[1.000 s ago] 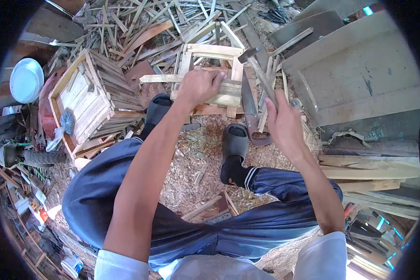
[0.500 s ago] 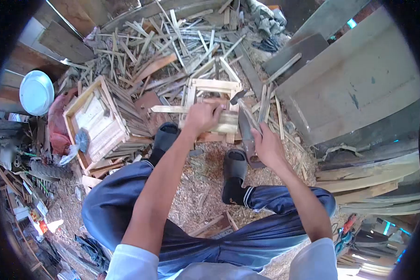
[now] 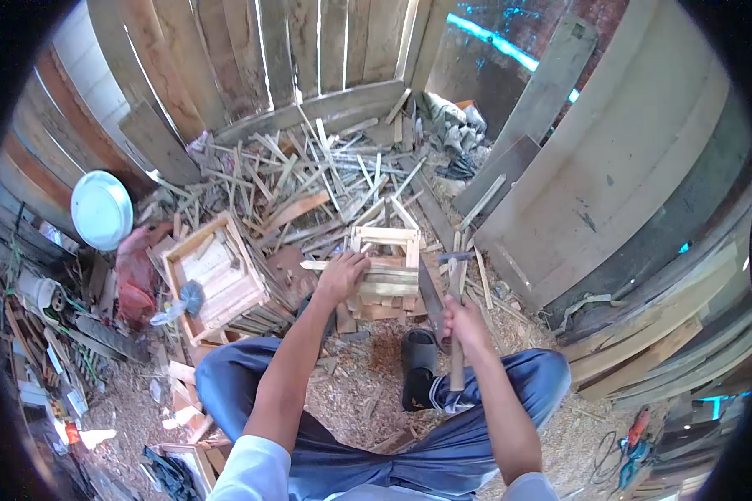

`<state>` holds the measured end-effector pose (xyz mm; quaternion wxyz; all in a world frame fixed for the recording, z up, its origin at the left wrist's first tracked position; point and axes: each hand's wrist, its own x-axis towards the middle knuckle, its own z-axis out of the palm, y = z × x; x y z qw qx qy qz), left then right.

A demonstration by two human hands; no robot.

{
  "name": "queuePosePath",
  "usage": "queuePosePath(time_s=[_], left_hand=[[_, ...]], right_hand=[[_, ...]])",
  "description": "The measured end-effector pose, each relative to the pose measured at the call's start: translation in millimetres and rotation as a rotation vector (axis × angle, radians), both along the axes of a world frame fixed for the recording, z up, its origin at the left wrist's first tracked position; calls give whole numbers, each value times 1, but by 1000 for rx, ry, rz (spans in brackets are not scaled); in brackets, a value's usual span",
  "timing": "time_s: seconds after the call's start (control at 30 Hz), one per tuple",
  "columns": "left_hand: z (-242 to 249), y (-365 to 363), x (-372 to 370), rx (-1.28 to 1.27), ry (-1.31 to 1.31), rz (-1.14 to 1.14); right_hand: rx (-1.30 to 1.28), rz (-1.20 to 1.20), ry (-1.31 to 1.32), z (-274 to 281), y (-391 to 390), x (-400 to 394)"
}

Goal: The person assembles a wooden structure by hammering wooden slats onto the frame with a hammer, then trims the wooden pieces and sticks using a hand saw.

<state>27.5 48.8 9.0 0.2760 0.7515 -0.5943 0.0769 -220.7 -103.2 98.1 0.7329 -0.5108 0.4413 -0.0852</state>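
Note:
My right hand (image 3: 466,326) is closed round the wooden handle of a hammer (image 3: 457,367), its head raised to the right of a small wooden frame (image 3: 386,235). The left hand (image 3: 342,277) grips a thin wooden slat (image 3: 313,265) lying across that frame, and the pointed end of the slat sticks out to the left. Pale boards (image 3: 388,289) form the near side of the frame. Between the frame and the hammer is a handsaw (image 3: 431,299), its lower end partly hidden by my right hand.
A slatted wooden crate (image 3: 217,275) stands to the left, with a small plastic bag (image 3: 192,296) at its edge. Scrap sticks (image 3: 309,184) are heaped beyond the frame. Large boards (image 3: 593,167) lean on the right. Wood shavings (image 3: 351,367) cover the ground near my feet.
The camera has tilted up, showing more of the plank wall. My right hand has drawn the hammer back, away from the frame, and now holds it upright in view. My left hand stays on the slat.

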Motion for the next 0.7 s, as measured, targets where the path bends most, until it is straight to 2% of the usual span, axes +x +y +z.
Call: queuePosePath(time_s=[0.03, 0.1, 0.13, 0.17, 0.23, 0.27, 0.3, 0.33, 0.37, 0.4, 0.43, 0.47, 0.5, 0.53, 0.6, 0.7], left_hand=[[-4, 12, 17, 3, -26, 1], [-11, 30, 46, 464, 139, 180], [65, 37, 40, 707, 274, 262], [85, 44, 52, 697, 268, 290], [118, 69, 72, 630, 46, 295], [133, 82, 81, 629, 48, 325], [150, 94, 87, 363, 177, 329], [159, 108, 86, 94, 300, 325], [161, 126, 78, 93, 303, 344], [164, 144, 73, 27, 481, 387], [172, 160, 70, -39, 657, 428], [181, 178, 71, 113, 675, 412], [179, 193, 73, 110, 678, 447], [175, 205, 75, 39, 665, 500], [172, 231, 83, -21, 692, 564], [152, 271, 105, 113, 754, 540]], right_hand=[[3, 1, -26, 12, 2, 4], [-117, -21, -44, 37, 9, 9], [-183, -29, -42, 47, 14, 10], [-187, -6, -60, 54, 16, 10], [-292, 76, -39, 63, 19, 9], [-443, 153, 1, 65, 23, 11], [-440, 177, -6, 51, 27, 14], [-634, 198, -41, 21, 31, 19], [-829, 214, -84, -4, 36, 22], [-992, 189, -147, -16, 49, 28], [-1010, 265, -56, -6, 65, 27], [-1073, 313, -112, -17, 75, 30], [-1131, 372, -171, -27, 86, 35], [-1122, 410, -192, -27, 100, 45], [-436, 588, -242, -27, 124, 61], [-356, 751, -247, -20, 162, 98]])
